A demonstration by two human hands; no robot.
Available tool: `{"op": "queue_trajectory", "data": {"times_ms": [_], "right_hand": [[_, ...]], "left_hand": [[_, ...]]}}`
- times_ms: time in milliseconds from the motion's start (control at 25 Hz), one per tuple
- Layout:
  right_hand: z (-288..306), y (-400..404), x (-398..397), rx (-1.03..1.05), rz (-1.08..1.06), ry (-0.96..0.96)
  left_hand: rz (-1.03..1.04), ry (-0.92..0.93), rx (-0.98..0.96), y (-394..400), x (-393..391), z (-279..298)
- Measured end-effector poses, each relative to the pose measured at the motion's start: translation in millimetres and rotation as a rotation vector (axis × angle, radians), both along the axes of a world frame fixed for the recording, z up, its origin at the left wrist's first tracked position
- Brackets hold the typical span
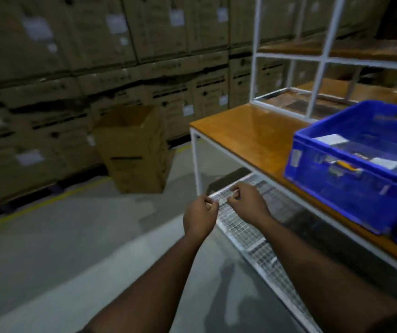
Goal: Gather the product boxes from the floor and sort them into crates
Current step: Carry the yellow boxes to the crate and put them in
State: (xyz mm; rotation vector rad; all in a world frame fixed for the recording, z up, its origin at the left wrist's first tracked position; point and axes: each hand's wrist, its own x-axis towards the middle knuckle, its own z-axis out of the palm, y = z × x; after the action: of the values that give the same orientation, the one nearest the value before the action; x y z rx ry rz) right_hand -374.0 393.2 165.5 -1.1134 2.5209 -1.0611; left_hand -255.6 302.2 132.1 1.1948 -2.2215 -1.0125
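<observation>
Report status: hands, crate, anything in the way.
Both hands, left and right, curled, holding nothing. Blue crate on table, boxes already inside. Open carton stands on floor ahead; path clear.

A wall of stacked cardboard cartons, many marked with white labels, is seen across the back and left under dim light. An open carton is stood on the grey concrete floor, which is crossed by a yellow line. At right, a wooden surface is carried on a white metal frame, with a wire-mesh shelf below and white racking above.
</observation>
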Motion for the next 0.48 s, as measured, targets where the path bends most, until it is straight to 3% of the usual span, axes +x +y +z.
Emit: {"op": "queue_trajectory", "data": {"times_ms": [200, 480], "right_hand": [[-63.5, -80.6, 158.3, 0.148, 0.288, -0.155], [-114.0, -143.7, 307.7, 0.398, 0.745, -0.12]], "left_hand": [[0.311, -0.087, 0.105, -56.9, 180.6, -59.1], [0.709, -0.009, 0.282, -64.7, 364.5, -110.8]]}}
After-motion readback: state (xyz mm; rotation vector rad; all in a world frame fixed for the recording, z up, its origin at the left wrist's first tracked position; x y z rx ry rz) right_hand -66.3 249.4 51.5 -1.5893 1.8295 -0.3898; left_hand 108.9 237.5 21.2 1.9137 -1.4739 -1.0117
